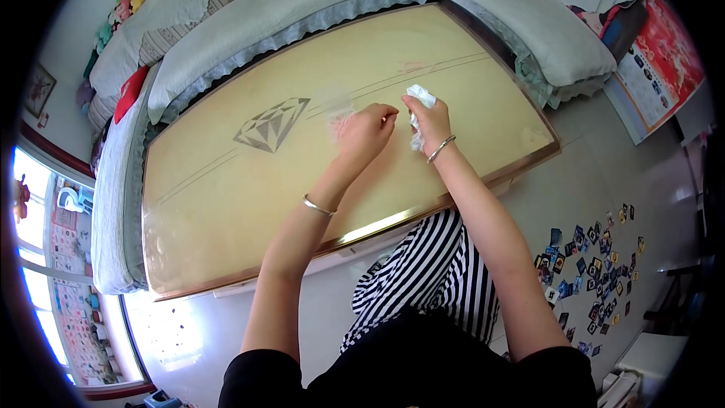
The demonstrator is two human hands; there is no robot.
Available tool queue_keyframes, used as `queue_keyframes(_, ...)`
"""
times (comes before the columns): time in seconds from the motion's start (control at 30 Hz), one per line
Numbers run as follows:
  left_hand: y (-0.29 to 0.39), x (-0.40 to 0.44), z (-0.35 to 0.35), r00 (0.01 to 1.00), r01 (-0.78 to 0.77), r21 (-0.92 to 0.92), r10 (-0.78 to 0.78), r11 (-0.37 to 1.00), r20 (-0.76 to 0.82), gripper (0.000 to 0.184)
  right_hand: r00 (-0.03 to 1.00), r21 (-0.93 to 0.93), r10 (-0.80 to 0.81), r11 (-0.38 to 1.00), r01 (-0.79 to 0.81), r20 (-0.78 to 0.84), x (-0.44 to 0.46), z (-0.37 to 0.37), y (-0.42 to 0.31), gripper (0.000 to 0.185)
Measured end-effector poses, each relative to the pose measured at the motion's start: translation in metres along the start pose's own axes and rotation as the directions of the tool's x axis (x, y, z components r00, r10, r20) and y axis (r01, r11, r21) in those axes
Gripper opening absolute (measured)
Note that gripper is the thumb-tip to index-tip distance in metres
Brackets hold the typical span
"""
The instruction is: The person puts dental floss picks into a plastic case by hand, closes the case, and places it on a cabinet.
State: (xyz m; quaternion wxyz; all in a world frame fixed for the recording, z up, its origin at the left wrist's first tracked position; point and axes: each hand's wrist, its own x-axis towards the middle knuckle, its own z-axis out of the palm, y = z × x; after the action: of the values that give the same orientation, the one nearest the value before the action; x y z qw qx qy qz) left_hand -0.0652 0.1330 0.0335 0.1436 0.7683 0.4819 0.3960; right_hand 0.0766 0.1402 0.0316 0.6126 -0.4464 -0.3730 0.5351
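Note:
My right hand is closed around a crumpled white tissue, which sticks out above and below the fingers. To its left, my left hand has its fingers pressed together in a pinch; what they hold, if anything, is too small to make out. Both hands are over the cream tabletop, apart from each other. Just left of my left hand, a thin, see-through pale sheet shows faintly on the table. A dark diamond pattern marks the surface farther left.
A grey-covered sofa runs along the table's far side and continues at both ends. Many small cards lie scattered on the floor at the right. A red printed box stands at the upper right. A red cushion rests at the left.

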Motion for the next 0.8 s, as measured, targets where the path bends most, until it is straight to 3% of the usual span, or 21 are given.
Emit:
queue_keyframes(0.2,-0.013,0.043,0.039,0.986,0.152,-0.050,-0.147,0.987,0.083,0.016,0.998,0.126,0.050,0.991,-0.044,-0.046,0.019,-0.023,0.001,0.015)
queue_keyframes(0.33,-0.052,0.084,0.071,0.999,0.043,-0.051,-0.042,0.998,0.030,0.017,0.993,0.208,0.100,0.974,-0.086,-0.057,0.028,-0.030,0.004,0.017)
queue_keyframes(0.4,-0.064,0.106,0.084,0.999,-0.001,0.129,0.007,0.992,-0.047,0.020,0.993,0.245,0.109,0.965,-0.096,-0.040,0.031,-0.028,0.001,0.016)
queue_keyframes(0.43,-0.067,0.115,0.089,0.999,-0.001,0.128,0.006,0.992,-0.040,0.020,0.995,0.242,0.099,0.966,-0.092,-0.013,0.033,-0.026,0.000,0.018)
queue_keyframes(0.5,-0.074,0.129,0.097,0.996,0.084,0.239,-0.091,0.967,0.021,0.019,0.996,0.252,0.091,0.963,-0.095,0.024,0.033,-0.025,-0.003,0.019)
queue_keyframes(0.63,-0.083,0.157,0.103,0.968,0.079,0.354,-0.157,0.932,0.196,0.024,0.990,0.233,0.141,0.963,-0.139,0.010,0.028,-0.024,-0.006,0.018)
queue_keyframes(0.7,-0.081,0.170,0.104,0.886,0.125,0.475,-0.313,0.871,0.342,0.024,0.987,0.214,0.144,0.964,-0.156,0.068,0.025,-0.024,-0.006,0.017)
queue_keyframes(0.8,-0.082,0.175,0.105,0.881,0.060,0.497,-0.280,0.866,0.381,0.025,0.979,0.179,0.200,0.963,-0.203,0.037,0.023,-0.020,0.002,0.016)
